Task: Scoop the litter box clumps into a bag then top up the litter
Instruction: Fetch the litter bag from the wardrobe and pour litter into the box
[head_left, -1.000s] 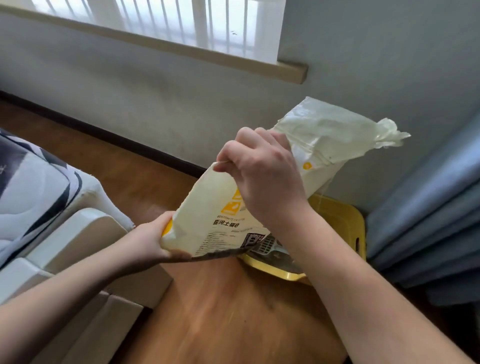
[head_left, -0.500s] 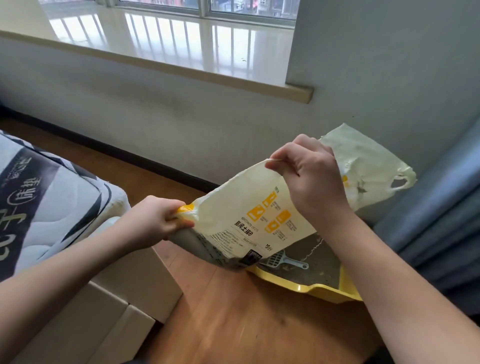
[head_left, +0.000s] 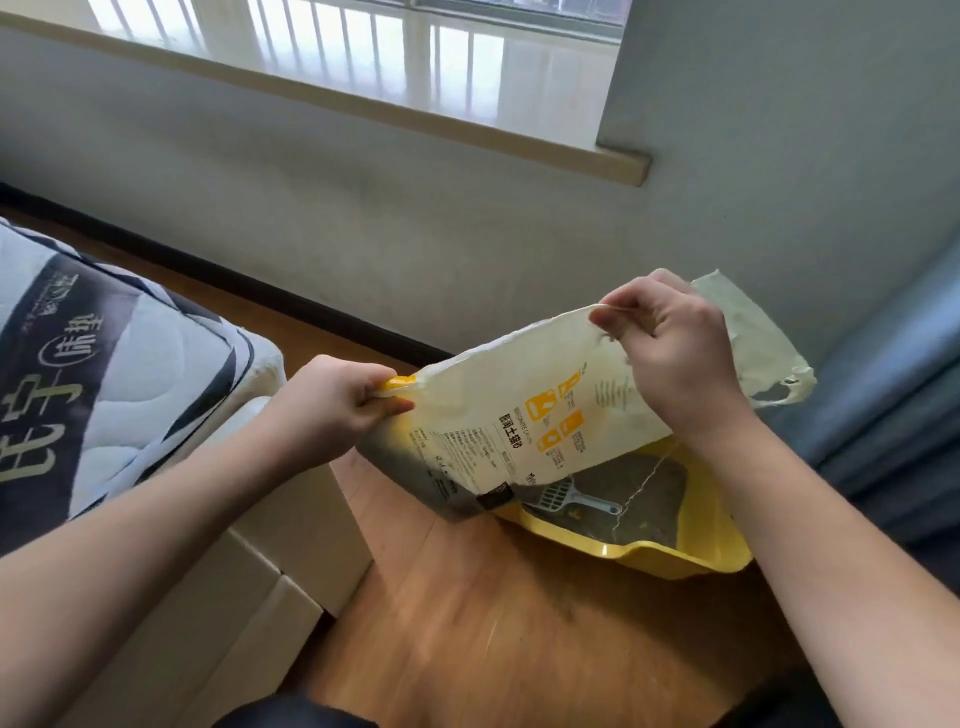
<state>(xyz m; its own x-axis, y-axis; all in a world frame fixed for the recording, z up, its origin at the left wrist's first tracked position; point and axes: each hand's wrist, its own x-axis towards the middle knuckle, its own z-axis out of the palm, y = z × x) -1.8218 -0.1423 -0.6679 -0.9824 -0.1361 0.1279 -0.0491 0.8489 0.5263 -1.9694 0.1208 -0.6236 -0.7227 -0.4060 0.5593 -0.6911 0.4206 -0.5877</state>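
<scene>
Litter bag (head_left: 524, 415) now lower over litter box (head_left: 675, 558); left hand (head_left: 332, 405), right hand (head_left: 670, 348) still gripping

both arms are bare, with no sleeves, rings or watch. the left hand (head_left: 332, 410) and right hand (head_left: 670, 358) wear no gloves.

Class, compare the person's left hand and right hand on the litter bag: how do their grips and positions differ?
The left hand pinches the litter bag at its yellow corner, lower down; the right hand pinches its pale upper edge, higher. The left hand is beside the mattress, the right above the yellow litter box. Both hold the same bag.
</scene>
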